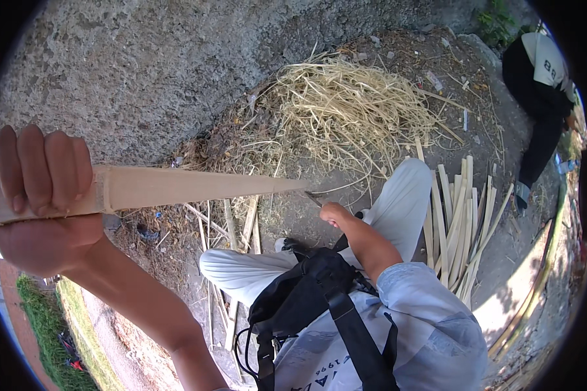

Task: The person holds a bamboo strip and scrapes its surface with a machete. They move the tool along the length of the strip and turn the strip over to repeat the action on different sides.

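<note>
My left hand (42,189) is raised at the left, its fingers wrapped round the near end of a long, pale split-bamboo slat (182,188). A ridge like a bamboo node crosses the slat just beyond my fingers. From there it runs toward the middle of the view and looks narrower with distance. By its far end my right hand (336,214) is closed on a knife, whose dark narrow blade (313,197) points up and left at the slat's tip. The handle is hidden in my fist. I cannot tell whether blade and slat touch.
A heap of curly bamboo shavings (355,107) lies ahead by a rough concrete wall (143,72). Cut strips (460,221) are bunched beside my right knee, more strips (249,221) by my left. A person (541,85) in dark trousers is at the far right.
</note>
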Motion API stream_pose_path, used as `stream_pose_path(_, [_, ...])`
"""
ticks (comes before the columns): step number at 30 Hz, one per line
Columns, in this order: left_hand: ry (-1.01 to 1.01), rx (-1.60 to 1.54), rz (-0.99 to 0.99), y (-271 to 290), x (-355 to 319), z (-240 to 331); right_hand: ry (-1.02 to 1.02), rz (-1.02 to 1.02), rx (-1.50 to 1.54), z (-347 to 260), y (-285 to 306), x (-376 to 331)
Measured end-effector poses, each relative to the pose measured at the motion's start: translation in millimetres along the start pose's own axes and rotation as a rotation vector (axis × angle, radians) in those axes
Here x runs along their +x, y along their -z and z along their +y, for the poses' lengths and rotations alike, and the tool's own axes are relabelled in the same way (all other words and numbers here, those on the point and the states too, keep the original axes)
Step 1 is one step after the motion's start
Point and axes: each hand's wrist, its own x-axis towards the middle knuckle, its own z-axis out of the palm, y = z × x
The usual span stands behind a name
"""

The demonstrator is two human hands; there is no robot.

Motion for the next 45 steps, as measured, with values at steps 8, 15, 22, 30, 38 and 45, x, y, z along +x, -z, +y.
stream_pose_path(8, [-0.003, 0.04, 0.124, 12, -29, 6, 0.257, 0.192, 0.138, 1, 5, -49])
stream_pose_path(15, [0.021, -0.047, 0.291, 20, -47, -28, 0.317, 0.47, 0.137, 2, 7, -54])
stream_pose_path(22, [0.007, -0.001, 0.259, 21, -62, -11, 0.334, 0.314, -0.116, 20, 2, -50])
stream_pose_path(30, [-0.022, 0.021, 0.336, 22, -75, -1, 0.082, 0.755, 0.193, 27, 30, -43])
stream_pose_path(38, [-0.023, -0.011, 0.325, 15, -68, -14, 0.205, 0.504, 0.15, 24, 11, -46])
stream_pose_path(45, [0.002, -0.087, 0.359, 18, -62, -31, 0.176, 0.432, 0.171, 23, 22, -53])
